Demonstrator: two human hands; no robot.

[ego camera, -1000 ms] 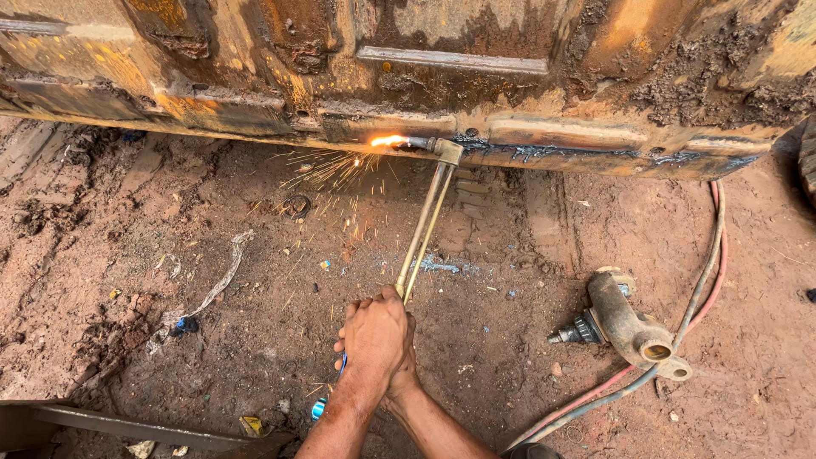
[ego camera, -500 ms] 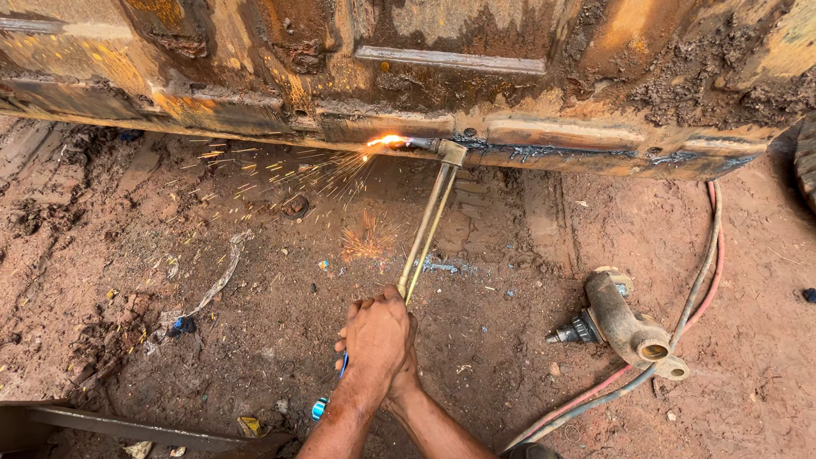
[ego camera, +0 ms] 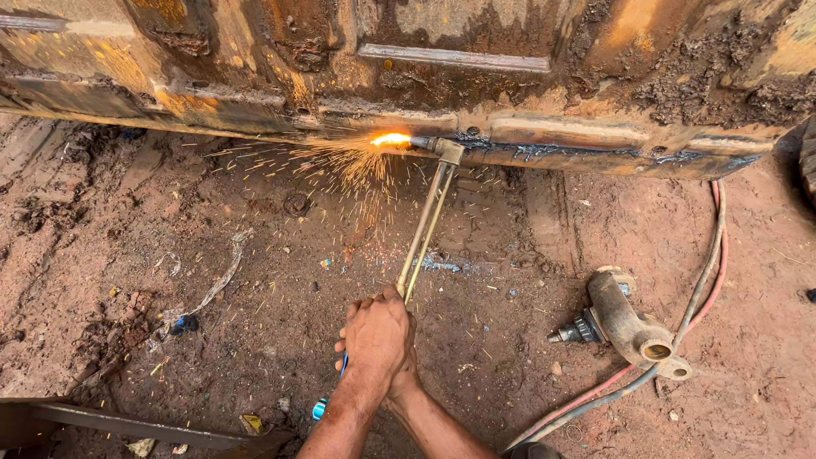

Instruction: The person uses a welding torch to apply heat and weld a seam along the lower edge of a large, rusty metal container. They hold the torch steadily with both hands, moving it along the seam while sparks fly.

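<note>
Both hands, the left hand (ego camera: 374,336) over the right hand (ego camera: 406,374), grip the cutting torch (ego camera: 425,223). Its flame (ego camera: 391,138) meets the rusty steel edge (ego camera: 544,153); bare dirt floor (ego camera: 255,280) lies open leftward.

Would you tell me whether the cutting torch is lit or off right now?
Lit: the cutting torch shows a bright orange flame at its tip against the rusty metal edge, with sparks spraying down.

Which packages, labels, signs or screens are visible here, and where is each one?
No labels, signs or screens show.
Small yellow crumpled scrap, perhaps a wrapper: on the red dirt ground at lower left, beside the dark metal bar; too small to be sure.
</note>
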